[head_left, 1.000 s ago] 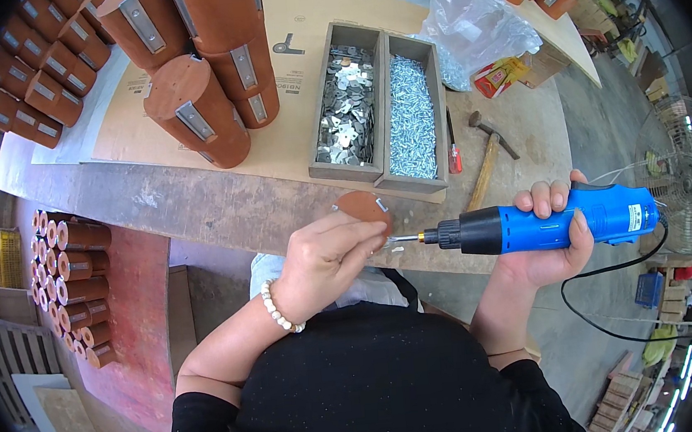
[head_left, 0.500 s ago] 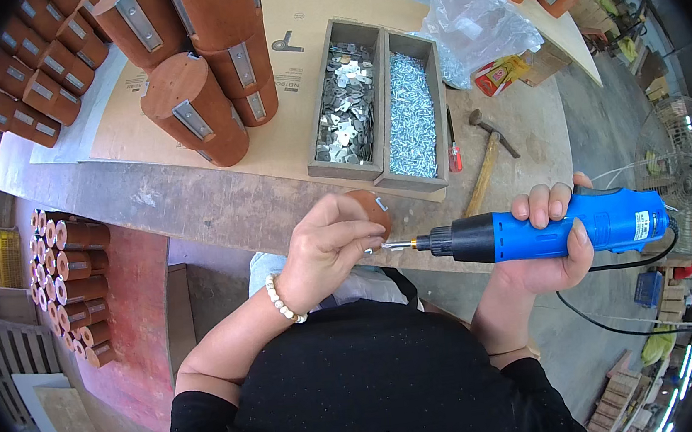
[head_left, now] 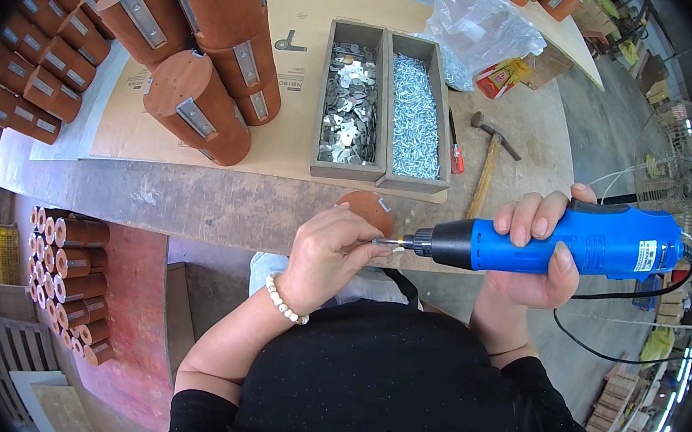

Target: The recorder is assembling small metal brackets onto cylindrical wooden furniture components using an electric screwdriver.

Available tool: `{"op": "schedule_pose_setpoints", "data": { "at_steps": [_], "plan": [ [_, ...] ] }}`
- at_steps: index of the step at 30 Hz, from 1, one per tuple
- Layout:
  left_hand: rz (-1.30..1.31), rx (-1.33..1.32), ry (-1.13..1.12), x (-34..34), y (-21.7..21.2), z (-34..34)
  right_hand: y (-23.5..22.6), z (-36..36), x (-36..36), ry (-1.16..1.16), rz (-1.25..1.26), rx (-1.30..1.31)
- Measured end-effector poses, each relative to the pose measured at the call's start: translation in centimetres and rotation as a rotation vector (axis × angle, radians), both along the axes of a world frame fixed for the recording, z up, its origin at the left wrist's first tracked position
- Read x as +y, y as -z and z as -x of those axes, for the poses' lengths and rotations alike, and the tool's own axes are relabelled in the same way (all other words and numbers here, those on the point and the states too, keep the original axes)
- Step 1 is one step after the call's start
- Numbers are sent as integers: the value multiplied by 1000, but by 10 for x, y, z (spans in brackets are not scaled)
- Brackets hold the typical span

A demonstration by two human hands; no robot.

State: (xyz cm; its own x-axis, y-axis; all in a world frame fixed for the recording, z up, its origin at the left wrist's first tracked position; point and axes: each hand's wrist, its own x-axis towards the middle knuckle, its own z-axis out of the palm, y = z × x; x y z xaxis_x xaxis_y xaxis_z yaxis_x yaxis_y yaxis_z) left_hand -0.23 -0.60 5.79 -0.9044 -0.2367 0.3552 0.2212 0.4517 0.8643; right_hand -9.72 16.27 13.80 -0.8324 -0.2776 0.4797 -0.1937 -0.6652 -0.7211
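I'm gripping the blue electric screwdriver [head_left: 581, 239] in my right hand [head_left: 534, 269], left hand [head_left: 329, 255] fingers pinching at its tip beside the brown disc [head_left: 366, 208]; the screw tray [head_left: 415, 113] and hammer [head_left: 486, 161] are lying just beyond on the counter [head_left: 195, 205]

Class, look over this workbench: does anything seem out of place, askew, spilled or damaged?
Little stands out. One wooden cylinder leans against the upright stack, and the hammer lies slantwise by the tray. Nothing looks spilled. The right hand holds the blue driver; the left hand steadies its tip.

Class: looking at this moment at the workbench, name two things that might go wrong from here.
1. The left hand pinches right at the tip of the blue electric screwdriver; a slip might jab the fingers.
2. The round wooden disc sits at the table edge and might fall.
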Motion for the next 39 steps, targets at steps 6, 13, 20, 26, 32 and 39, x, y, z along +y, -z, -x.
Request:
{"op": "schedule_pose_setpoints", "data": {
  "at_steps": [6,13,20,26,32,39],
  "plan": [
    [-30,13,12,2,-1,-1,-5,-5,1,-45,-3,43],
    [-21,-34,58,1,1,-3,-7,-6,0,-215,1,192],
    [0,-63,107,1,0,-2,-19,-10,-1,-313,-127,189],
    [-80,21,72,2,15,-6,-12,-17,-11,-131,-189,17],
    [-108,15,227,4,16,-6,-15,-7,0,-408,-143,197],
    [36,63,196,4,20,-10,-8,-12,-1,-396,-200,193]
  ]
}}
